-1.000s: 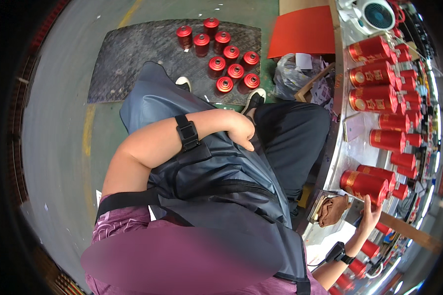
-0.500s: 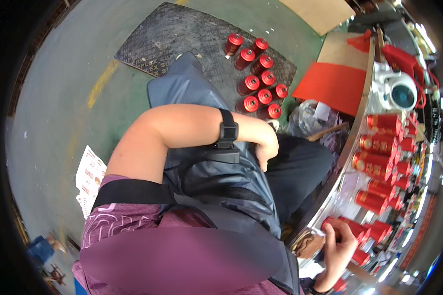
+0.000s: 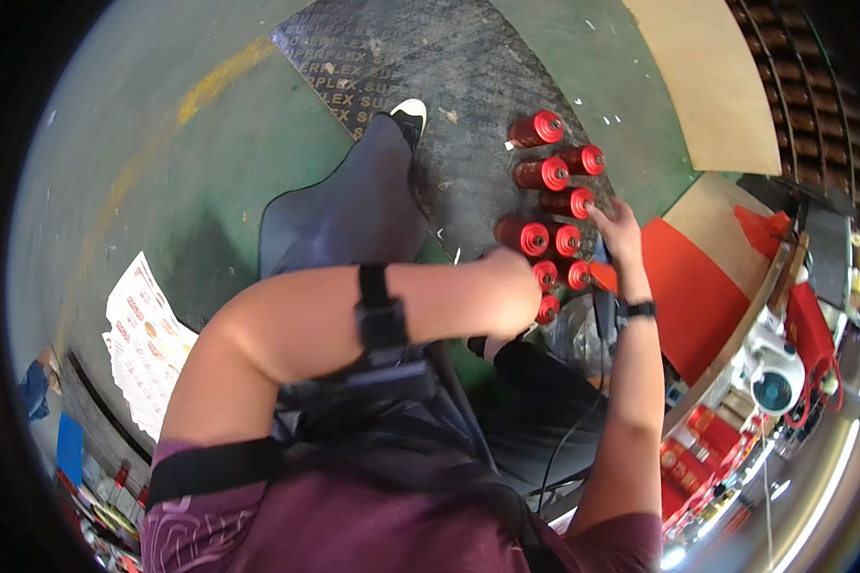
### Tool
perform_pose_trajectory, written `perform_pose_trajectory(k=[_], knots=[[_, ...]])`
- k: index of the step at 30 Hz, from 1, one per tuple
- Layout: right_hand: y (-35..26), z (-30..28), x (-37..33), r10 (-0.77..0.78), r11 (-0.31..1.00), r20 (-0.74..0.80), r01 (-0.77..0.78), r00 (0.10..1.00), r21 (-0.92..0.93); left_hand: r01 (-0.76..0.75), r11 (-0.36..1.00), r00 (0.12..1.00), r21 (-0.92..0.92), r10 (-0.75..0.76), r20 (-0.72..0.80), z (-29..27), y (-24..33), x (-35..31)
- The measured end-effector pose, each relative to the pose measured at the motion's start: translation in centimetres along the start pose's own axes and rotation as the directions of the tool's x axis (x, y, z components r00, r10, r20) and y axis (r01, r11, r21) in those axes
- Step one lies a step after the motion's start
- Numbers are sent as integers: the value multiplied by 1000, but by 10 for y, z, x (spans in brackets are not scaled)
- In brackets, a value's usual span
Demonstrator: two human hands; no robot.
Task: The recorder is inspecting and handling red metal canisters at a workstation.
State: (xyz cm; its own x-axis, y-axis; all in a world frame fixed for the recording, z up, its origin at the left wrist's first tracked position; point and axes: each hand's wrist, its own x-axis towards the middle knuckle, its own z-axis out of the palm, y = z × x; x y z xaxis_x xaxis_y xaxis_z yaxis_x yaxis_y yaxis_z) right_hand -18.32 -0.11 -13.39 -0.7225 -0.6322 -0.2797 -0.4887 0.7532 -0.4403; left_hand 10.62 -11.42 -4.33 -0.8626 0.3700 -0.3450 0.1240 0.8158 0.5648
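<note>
1. At the far left, printed sheets [image 3: 148,349] were lying on the green floor [image 3: 201,172].
2. In the middle, a dark board [image 3: 468,105] was on the floor, and one shoe [image 3: 410,112] was standing near its left edge.
3. The left hand [image 3: 516,282] was just beside the lower canisters; its fingers were hidden, so I cannot tell if it held something.
4. The red canisters [image 3: 542,173] were grouped upright near the right edge of the board.
5. The right hand [image 3: 619,234] had its thumb and finger slightly apart, near the lid of one canister; I cannot tell if they touched it.
6. Farther right, there was an orange-red sheet [image 3: 683,306].
7. At the far right, a tabletop [image 3: 729,355] carried a white fan [image 3: 777,358] and more red containers [image 3: 702,444].
</note>
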Motion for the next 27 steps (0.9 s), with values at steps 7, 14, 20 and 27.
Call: perform_pose_trajectory(k=[7,14,20,27], knots=[[-47,142,183,44,916,-22,-50,999,-398,21,995,989,-96,-7,147,-12,-8,-23],[-42,168,216,-93,928,-33,75,995,-364,110,984,985,-140,-88,151,3,-17,-16],[-54,83,121,-249,963,-193,223,949,-148,283,903,799,-324,-409,-441,-7,-46,-17],[-75,-105,-84,-32,555,-148,141,988,820,-102,885,395,-455,-384,-835,-36,-53,-14]])
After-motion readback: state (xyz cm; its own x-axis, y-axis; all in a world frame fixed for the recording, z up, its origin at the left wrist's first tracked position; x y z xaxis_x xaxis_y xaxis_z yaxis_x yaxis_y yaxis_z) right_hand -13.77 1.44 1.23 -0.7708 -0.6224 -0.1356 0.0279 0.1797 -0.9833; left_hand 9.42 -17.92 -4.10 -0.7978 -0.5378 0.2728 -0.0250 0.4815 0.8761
